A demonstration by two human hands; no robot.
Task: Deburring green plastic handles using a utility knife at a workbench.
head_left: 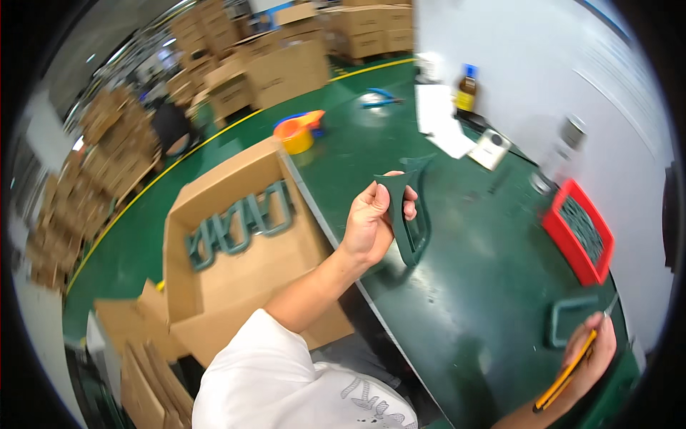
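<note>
My left hand [368, 227] is raised over the green tabletop, fingers wrapped round a dark green plastic frame-shaped part [410, 247]. The part narrows to a rounded lower end and flares at the top. At the right, my right hand [599, 349] grips a yellow utility knife [567, 375], its blade pointing up and away from me. Beside that hand, a second green frame part [555, 325] lies on the table. Several similar green parts [239, 227] stand in a row inside the open carton [236, 289] left of the table edge.
A red bin [602, 259] of small green pieces sits at the right. Farther back are a clear bottle [557, 157], a brown bottle [466, 94], white papers [437, 118], blue pliers [384, 102] and an orange tape dispenser [295, 138]. Stacked cartons [289, 75] stand beyond.
</note>
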